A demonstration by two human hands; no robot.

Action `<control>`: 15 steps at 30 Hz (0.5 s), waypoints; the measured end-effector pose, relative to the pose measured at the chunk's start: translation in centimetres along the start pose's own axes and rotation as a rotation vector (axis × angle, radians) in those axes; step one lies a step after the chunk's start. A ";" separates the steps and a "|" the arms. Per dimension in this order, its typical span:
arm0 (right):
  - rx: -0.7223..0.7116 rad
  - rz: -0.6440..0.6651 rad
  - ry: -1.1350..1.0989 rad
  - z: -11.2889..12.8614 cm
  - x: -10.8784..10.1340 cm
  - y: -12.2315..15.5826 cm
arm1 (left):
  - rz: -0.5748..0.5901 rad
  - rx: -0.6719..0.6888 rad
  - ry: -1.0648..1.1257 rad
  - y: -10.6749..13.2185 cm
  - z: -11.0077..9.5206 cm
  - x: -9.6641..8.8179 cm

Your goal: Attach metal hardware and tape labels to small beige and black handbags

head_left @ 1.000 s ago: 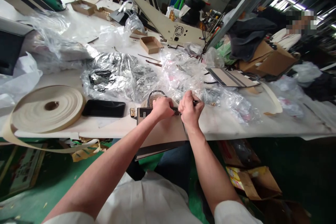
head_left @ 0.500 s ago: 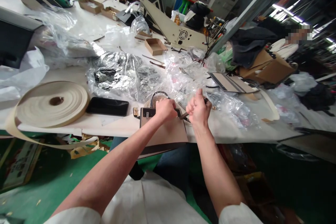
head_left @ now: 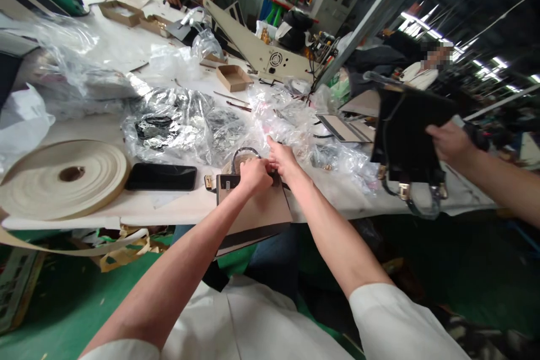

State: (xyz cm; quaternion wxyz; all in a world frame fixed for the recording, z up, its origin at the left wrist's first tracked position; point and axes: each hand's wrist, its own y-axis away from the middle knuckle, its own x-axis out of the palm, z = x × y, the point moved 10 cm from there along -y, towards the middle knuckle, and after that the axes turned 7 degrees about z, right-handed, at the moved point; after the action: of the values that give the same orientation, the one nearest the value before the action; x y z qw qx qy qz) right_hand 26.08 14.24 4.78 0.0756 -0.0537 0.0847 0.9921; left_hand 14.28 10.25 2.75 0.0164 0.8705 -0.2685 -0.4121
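Observation:
A beige bag panel with black edges (head_left: 253,209) lies over the table's front edge, partly hanging toward my lap. A dark looped handle (head_left: 245,151) stands at its far side, and a small metal clip (head_left: 228,185) shows on its black strip. My left hand (head_left: 255,175) is closed on the panel's black upper edge. Right beside it, touching or nearly so, my right hand (head_left: 283,161) is closed with the thumb up; whatever it grips is hidden. A small gold buckle piece (head_left: 208,182) sits left of the panel.
At right another person's hand (head_left: 452,143) holds a black handbag (head_left: 411,135) over the table. On the left are a tape roll (head_left: 97,180) and black phone (head_left: 161,177). Plastic bags of metal parts (head_left: 181,124), a cardboard tray (head_left: 233,77) and a cream machine (head_left: 274,59) lie beyond.
My right hand has moved left against my left hand, and the dark thin tool seen in it is now hidden. Another person's hand with a black handbag has come in from the right.

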 end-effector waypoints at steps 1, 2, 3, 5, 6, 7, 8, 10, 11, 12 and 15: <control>-0.014 -0.007 -0.028 0.4 -0.4 0.6 | -0.005 0.005 0.006 0.1 0.0 -0.1; -0.038 -0.033 -0.071 0.9 -1.1 1.4 | -0.010 0.009 0.011 0.1 -0.1 -0.2; -0.087 -0.067 -0.118 1.6 -1.8 2.4 | -0.014 0.013 0.015 0.1 -0.1 -0.2; -0.222 -0.143 -0.191 3.1 -2.9 4.5 | -0.012 0.013 0.022 0.1 -0.1 -0.2; -0.278 -0.169 -0.200 3.7 -3.1 5.4 | -0.009 0.011 0.026 0.0 -0.1 -0.2; -0.313 -0.182 -0.197 4.0 -2.9 6.1 | -0.007 0.008 0.032 0.0 -0.1 -0.2; -0.331 -0.192 -0.188 4.0 -2.7 6.6 | -0.007 0.007 0.036 0.0 0.0 -0.2; -0.347 -0.217 -0.160 3.8 -2.2 7.3 | -0.013 0.010 0.037 0.0 0.0 -0.2; -0.354 -0.233 -0.145 3.6 -2.1 7.5 | -0.017 0.016 0.036 0.0 0.0 -0.1; -0.361 -0.248 -0.129 3.4 -2.1 7.8 | -0.018 0.023 0.035 0.0 0.0 -0.1; -0.305 -0.204 -0.065 2.2 -1.8 8.2 | -0.015 0.037 0.036 -0.1 0.1 -0.1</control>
State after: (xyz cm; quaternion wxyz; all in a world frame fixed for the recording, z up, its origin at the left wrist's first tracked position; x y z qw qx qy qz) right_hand 26.32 6.40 8.50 0.1697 -0.0406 -0.0749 0.9818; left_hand 14.19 10.42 2.74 0.0019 0.8800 -0.2691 -0.3915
